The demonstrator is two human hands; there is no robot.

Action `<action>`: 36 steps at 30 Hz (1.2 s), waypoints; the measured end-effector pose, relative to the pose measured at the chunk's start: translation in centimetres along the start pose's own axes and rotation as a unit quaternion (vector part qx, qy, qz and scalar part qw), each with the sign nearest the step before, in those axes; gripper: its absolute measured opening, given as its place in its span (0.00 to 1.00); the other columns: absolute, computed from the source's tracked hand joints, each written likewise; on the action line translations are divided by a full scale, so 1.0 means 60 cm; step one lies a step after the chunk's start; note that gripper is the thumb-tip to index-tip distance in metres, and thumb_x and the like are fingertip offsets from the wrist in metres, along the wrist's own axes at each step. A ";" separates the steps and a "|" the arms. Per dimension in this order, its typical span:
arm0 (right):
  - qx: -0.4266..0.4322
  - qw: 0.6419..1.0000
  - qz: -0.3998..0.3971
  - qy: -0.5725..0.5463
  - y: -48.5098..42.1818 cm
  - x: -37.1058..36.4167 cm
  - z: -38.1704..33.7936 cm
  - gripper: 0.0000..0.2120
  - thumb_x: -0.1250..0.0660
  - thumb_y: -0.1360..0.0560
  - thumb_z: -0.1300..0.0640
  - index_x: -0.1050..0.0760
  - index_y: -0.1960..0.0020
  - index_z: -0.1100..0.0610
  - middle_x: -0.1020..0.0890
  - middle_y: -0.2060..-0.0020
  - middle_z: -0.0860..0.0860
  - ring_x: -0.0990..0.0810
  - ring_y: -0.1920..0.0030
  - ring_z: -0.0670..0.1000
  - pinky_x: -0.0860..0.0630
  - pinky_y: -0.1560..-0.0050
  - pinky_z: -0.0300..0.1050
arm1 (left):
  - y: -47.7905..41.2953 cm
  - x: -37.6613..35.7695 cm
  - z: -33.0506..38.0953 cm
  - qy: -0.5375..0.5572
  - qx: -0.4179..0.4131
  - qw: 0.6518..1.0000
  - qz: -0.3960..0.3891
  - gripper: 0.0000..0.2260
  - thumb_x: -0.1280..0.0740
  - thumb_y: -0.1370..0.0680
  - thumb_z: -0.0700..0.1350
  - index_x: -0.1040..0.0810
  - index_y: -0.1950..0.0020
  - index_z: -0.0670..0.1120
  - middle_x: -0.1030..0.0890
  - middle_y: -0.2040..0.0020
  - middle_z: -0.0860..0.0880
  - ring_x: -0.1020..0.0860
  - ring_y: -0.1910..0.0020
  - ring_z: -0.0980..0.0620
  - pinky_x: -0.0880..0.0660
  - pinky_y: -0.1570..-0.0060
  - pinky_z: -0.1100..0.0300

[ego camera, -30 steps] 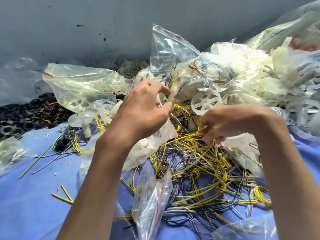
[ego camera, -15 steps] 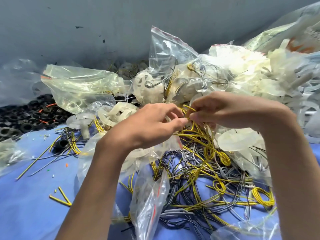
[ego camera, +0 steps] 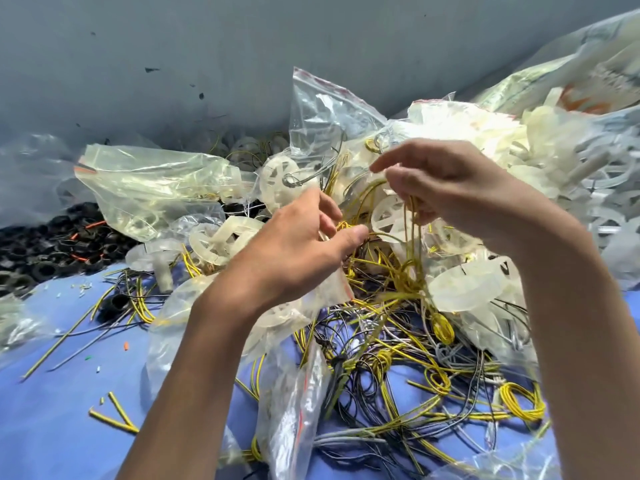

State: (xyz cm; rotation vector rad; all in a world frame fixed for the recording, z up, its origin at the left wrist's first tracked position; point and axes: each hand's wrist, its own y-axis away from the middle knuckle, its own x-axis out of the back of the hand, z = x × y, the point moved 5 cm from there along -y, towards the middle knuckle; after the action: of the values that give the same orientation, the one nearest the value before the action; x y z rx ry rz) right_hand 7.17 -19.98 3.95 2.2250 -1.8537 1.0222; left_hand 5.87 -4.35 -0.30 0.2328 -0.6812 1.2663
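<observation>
A tangle of yellow, grey and black wires [ego camera: 398, 362] lies on the blue table cover [ego camera: 52, 403]. My right hand [ego camera: 446, 188] is raised above the heap and pinches a bundle of yellow wires [ego camera: 414, 230] that hangs down taut into the tangle. My left hand [ego camera: 294, 251] hovers just left of that bundle, its fingers loosely curled with the thumb out near a yellow wire; I see nothing gripped in it. White spoked plastic wheels [ego camera: 277, 178] lie among the wires.
Clear zip bags [ego camera: 156, 181] with plastic parts lie at the back left and centre. More white plastic parts [ego camera: 554, 161] are piled at the right. Black rubber rings [ego camera: 45, 244] fill the left edge. A grey wall [ego camera: 207, 46] closes the back. Another bag [ego camera: 294, 410] lies in front.
My right hand has risen and pulled the yellow wire bundle up out of the tangle. My left hand has moved slightly left and loosened.
</observation>
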 end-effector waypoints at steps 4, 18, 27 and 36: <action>-0.026 0.996 0.066 -0.057 -0.002 0.015 0.000 0.09 0.39 0.20 0.61 0.23 0.53 0.51 0.28 0.71 0.45 0.32 0.76 0.39 0.33 0.75 0.31 | 0.004 -0.012 0.002 -0.005 0.027 0.998 -0.056 0.13 0.30 0.27 0.55 0.32 0.52 0.52 0.17 0.64 0.51 0.17 0.65 0.56 0.22 0.52 0.45; -0.035 0.965 0.184 -0.184 0.000 0.027 -0.006 0.06 0.37 0.22 0.64 0.26 0.55 0.56 0.27 0.65 0.52 0.25 0.73 0.41 0.22 0.66 0.38 | 0.009 -0.035 0.034 0.016 0.051 0.996 -0.067 0.18 0.45 0.30 0.64 0.22 0.56 0.54 0.16 0.61 0.53 0.17 0.58 0.51 0.24 0.45 0.47; -0.036 0.962 0.179 -0.201 -0.002 0.021 -0.003 0.04 0.35 0.23 0.64 0.24 0.55 0.58 0.24 0.64 0.51 0.22 0.69 0.41 0.21 0.61 0.38 | 0.016 -0.013 0.046 -0.230 0.022 0.973 0.030 0.04 0.35 0.24 0.55 0.22 0.52 0.60 0.24 0.50 0.51 0.24 0.46 0.48 0.29 0.45 0.55; 0.004 0.994 0.090 0.061 -0.004 -0.001 -0.020 0.24 0.42 0.27 0.37 0.20 0.48 0.55 0.24 0.60 0.52 0.25 0.59 0.48 0.27 0.56 0.47 | 0.010 0.028 0.042 -0.039 -0.038 0.978 0.200 0.13 0.35 0.22 0.53 0.19 0.64 0.51 0.28 0.71 0.54 0.33 0.71 0.58 0.38 0.68 0.56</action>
State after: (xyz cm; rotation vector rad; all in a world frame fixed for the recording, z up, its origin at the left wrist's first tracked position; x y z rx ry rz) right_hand 6.84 -19.32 4.93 1.9790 -2.0266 1.1666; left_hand 4.67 -4.15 2.53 0.0841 -0.8709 1.6164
